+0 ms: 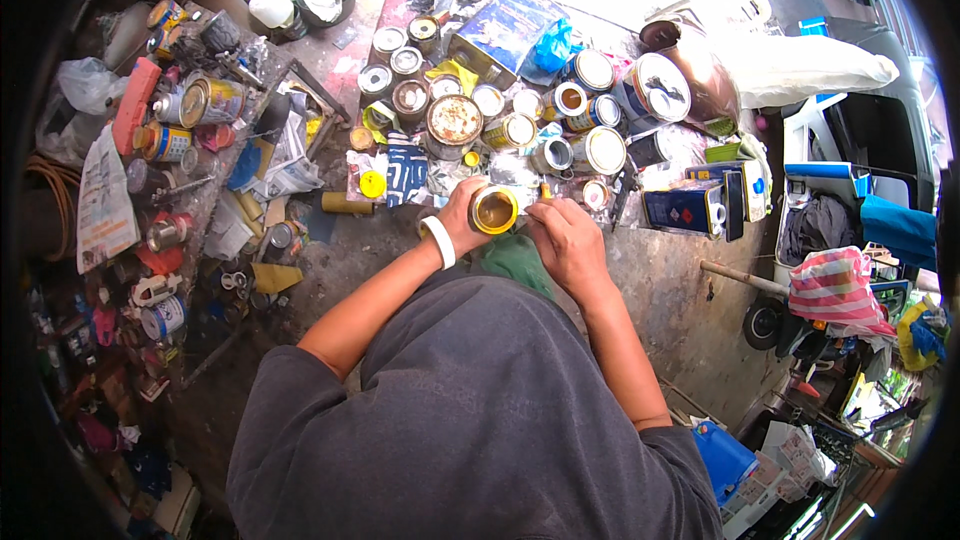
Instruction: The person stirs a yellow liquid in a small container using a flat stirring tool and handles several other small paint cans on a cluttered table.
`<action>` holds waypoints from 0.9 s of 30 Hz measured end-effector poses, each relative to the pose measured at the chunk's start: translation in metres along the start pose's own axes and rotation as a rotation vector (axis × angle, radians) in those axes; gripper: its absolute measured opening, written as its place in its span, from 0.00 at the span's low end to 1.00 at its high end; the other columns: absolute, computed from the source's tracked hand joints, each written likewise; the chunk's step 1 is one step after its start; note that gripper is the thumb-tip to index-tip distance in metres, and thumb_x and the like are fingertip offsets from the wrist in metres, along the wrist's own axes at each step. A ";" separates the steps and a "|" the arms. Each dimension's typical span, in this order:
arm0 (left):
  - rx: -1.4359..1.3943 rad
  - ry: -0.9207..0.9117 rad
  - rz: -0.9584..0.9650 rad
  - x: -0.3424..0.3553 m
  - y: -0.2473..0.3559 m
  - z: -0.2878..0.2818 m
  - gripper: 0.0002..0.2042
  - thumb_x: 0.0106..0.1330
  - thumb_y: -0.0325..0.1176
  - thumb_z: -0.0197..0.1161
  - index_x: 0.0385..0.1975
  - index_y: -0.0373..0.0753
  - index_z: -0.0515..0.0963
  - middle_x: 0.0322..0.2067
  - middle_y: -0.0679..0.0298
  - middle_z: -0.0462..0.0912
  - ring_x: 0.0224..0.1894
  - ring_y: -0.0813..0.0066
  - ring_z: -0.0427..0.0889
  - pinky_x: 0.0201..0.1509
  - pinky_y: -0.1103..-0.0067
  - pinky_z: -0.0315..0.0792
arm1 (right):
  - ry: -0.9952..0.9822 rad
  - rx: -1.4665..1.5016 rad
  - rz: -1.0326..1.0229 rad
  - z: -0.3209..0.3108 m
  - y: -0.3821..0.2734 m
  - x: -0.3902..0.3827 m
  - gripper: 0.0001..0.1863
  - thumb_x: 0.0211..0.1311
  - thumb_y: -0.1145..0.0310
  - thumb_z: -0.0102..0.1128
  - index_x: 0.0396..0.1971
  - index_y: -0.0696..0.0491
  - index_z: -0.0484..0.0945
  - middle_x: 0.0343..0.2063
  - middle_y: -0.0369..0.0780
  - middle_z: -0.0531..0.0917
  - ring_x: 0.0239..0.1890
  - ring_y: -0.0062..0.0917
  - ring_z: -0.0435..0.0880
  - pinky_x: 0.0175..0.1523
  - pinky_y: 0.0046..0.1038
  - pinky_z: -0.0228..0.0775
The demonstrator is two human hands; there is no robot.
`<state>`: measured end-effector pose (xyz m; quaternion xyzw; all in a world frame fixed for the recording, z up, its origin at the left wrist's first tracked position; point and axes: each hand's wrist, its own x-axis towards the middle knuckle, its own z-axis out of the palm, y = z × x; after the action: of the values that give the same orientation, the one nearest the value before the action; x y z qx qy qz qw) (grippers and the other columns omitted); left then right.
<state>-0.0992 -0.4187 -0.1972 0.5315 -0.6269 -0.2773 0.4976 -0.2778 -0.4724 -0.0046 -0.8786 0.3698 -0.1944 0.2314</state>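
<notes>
My left hand [462,220], with a white band on its wrist, is wrapped round a small open paint can [494,210]. The can has a yellow rim and brownish liquid inside. Just right of it, my right hand [568,240] is closed, its thumb and fingers pinched together beside a small yellowish piece [545,190]; what they grip is too small to make out. Beyond my hands stands a cluster of paint cans, among them a large one with a rusty lid [454,120]. A blue-and-white patterned cloth [405,170] and a yellow lid [372,183] lie to the left.
A blue rectangular tin [508,25] stands behind the cans, with a blue plastic bag [552,45] against it. Dark blue tins [685,210] sit at the right. Green plastic [515,265] shows below my hands. Crowded cans and newspaper [108,202] fill the left side.
</notes>
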 end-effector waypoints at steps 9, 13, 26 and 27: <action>0.010 -0.045 -0.025 0.000 0.008 -0.003 0.43 0.45 0.33 0.83 0.61 0.35 0.62 0.59 0.47 0.71 0.63 0.47 0.72 0.68 0.63 0.67 | 0.057 0.025 -0.024 -0.001 -0.005 -0.005 0.10 0.55 0.77 0.66 0.38 0.53 0.80 0.33 0.41 0.83 0.36 0.37 0.84 0.40 0.37 0.77; 0.008 -0.035 0.014 0.001 0.010 -0.002 0.43 0.45 0.33 0.82 0.61 0.35 0.62 0.58 0.47 0.71 0.63 0.47 0.72 0.68 0.63 0.67 | -0.009 0.034 -0.010 -0.005 -0.003 -0.010 0.10 0.55 0.76 0.67 0.38 0.54 0.80 0.32 0.41 0.83 0.35 0.37 0.84 0.40 0.37 0.76; 0.004 -0.057 0.031 0.004 0.016 -0.001 0.43 0.45 0.34 0.83 0.60 0.36 0.62 0.58 0.47 0.71 0.62 0.47 0.72 0.68 0.63 0.68 | 0.031 0.062 -0.035 -0.008 -0.010 -0.009 0.10 0.55 0.76 0.68 0.36 0.54 0.79 0.33 0.41 0.83 0.35 0.38 0.84 0.40 0.37 0.76; 0.005 -0.059 0.035 0.004 0.016 -0.001 0.43 0.45 0.34 0.83 0.60 0.36 0.62 0.58 0.47 0.71 0.62 0.47 0.72 0.68 0.63 0.68 | 0.012 0.049 -0.024 -0.010 -0.009 -0.010 0.09 0.55 0.76 0.68 0.36 0.55 0.79 0.33 0.42 0.83 0.35 0.38 0.84 0.40 0.37 0.76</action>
<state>-0.1042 -0.4182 -0.1818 0.5133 -0.6513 -0.2824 0.4822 -0.2844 -0.4623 0.0070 -0.8758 0.3559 -0.2112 0.2482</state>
